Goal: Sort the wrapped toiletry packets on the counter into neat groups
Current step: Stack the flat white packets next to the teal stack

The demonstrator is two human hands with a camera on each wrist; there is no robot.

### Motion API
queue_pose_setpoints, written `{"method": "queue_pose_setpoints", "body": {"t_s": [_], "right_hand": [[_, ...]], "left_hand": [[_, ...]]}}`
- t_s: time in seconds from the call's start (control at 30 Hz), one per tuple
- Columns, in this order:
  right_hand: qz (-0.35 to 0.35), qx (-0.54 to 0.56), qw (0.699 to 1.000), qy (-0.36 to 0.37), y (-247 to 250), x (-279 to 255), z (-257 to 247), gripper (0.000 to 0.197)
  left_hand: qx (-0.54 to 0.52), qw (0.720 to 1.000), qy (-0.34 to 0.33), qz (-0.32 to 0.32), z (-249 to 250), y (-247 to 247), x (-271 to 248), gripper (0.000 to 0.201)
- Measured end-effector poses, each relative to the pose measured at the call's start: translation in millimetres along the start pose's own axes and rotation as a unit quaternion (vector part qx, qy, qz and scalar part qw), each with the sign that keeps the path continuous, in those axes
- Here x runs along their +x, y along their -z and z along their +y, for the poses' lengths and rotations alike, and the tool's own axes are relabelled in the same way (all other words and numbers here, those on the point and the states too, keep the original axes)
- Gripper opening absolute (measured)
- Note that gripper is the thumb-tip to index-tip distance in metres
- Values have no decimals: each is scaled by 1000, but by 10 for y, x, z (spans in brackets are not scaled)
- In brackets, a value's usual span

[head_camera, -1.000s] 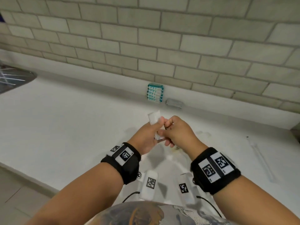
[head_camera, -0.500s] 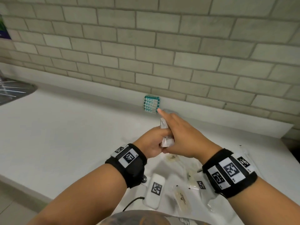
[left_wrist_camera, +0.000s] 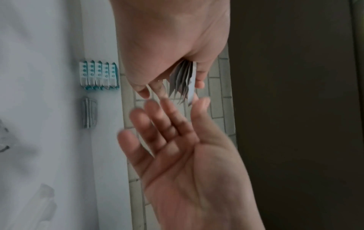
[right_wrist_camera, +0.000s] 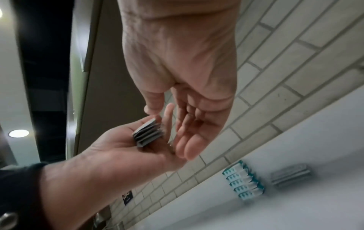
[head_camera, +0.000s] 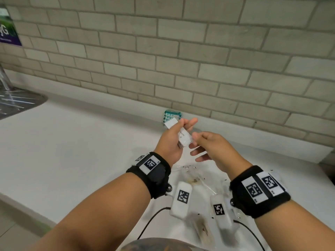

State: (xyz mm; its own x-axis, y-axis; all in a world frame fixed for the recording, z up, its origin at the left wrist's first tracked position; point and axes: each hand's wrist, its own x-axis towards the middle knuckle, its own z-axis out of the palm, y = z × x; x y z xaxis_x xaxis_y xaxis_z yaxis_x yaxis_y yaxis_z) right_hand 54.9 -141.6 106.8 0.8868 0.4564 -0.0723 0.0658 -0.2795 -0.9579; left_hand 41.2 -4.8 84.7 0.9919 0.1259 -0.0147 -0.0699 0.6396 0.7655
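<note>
My left hand (head_camera: 181, 128) grips a small stack of white wrapped packets (head_camera: 183, 137) above the counter (head_camera: 72, 151); the stack's fanned edges (left_wrist_camera: 183, 80) show between thumb and fingers. My right hand (head_camera: 201, 144) hovers just right of the stack, fingers spread and holding nothing, with its palm (left_wrist_camera: 181, 155) facing the packets (right_wrist_camera: 148, 133). A neat row of teal packets (left_wrist_camera: 99, 75) stands at the wall, a grey stack (left_wrist_camera: 89, 112) beside it. Loose clear-wrapped items (head_camera: 192, 178) lie under my hands.
A tiled wall (head_camera: 199, 69) backs the white counter. A metal drying rack (head_camera: 16, 102) sits at the far left, with a purple sign (head_camera: 8, 31) above it. The counter's front edge (head_camera: 27, 209) runs along the lower left.
My right hand has let go of the white stack and opened, drawing back slightly to the right. My left hand alone now holds the stack, tilted toward the wall.
</note>
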Motion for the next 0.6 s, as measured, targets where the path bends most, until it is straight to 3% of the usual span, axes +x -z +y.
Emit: {"method": "queue_pose_setpoints", "body": {"t_s": [0.1,0.23,0.37,0.5,0.6], "right_hand": [[-38,64,997,5,-16,100,-32,16],[-37,113,993,-25,36,316,47,9],[-13,74,993,-89,165,617,323,9],[14,-9,984,-175,327,996,772,15],[23,-87,970,-228,386,1302,1061,9]], "left_hand": [[3,999,23,-29,-60,-86,94,27],[22,999,40,-10,-166,-59,269,40],[143,989,41,2,-263,200,491,11],[319,944,82,11,-223,527,772,9],[471,876,103,-7,-239,707,1092,40]]}}
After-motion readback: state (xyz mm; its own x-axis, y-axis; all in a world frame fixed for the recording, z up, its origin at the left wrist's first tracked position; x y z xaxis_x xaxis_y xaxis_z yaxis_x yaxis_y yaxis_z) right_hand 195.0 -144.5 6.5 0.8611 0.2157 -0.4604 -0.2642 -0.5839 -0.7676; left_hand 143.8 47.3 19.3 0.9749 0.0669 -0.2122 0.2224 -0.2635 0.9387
